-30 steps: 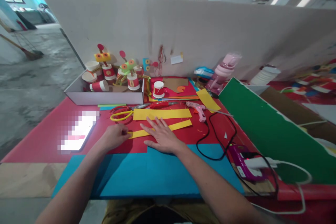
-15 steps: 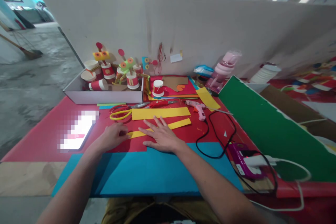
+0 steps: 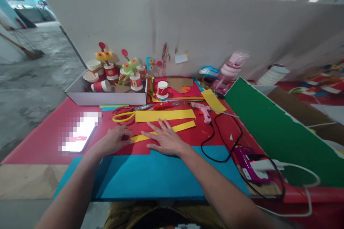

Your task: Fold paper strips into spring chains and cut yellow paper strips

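Observation:
A narrow yellow paper strip [image 3: 184,126] lies slantwise on the red table cover. My left hand [image 3: 118,139] is closed around its left end, with the fingertips partly hidden. Across the strip's middle my right hand [image 3: 167,139] lies flat, fingers spread, pressing on it. Just beyond is a wider yellow paper strip [image 3: 165,115], close to the right fingertips. Yellow-handled scissors [image 3: 123,116] rest beyond my left hand. A pink glue gun [image 3: 202,110] lies to the right. Blue paper [image 3: 161,179] covers the table's near side under my forearms.
A white box [image 3: 107,98] holds paper-cup figures at the back left. A paper cup [image 3: 162,89] stands beside it. A bright phone [image 3: 80,134] lies at left. On the right are a purple power strip [image 3: 251,166] with looping cords and a green board [image 3: 279,139].
Both hands stay in nearly the same place on the narrow strip. The whole view shifts only very slightly.

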